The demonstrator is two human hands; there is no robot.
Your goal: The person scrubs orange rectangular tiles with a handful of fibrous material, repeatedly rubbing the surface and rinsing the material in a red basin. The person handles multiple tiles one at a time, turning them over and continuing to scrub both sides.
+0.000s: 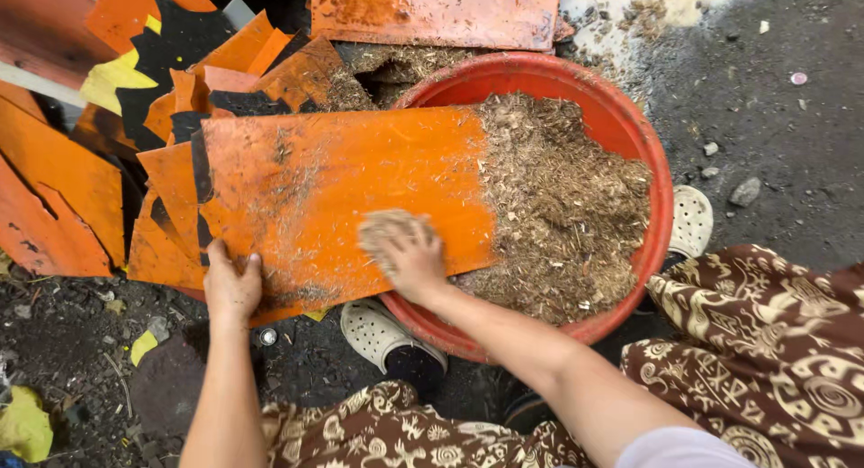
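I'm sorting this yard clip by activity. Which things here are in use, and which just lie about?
In use: left hand gripping orange board; right hand flat on it, dusty; red tub; sawdust.

Lying about: orange offcuts, rusty sheet, stones, yellow scrap.

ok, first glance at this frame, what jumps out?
A big red tub, centre-right, heaped with brown shredded fibre. An orange board lies across its left rim; the left hand grips the board's near edge while the right hand, dusted with fibre, rests flat on it. More broken orange boards are piled at upper left on dark ground.
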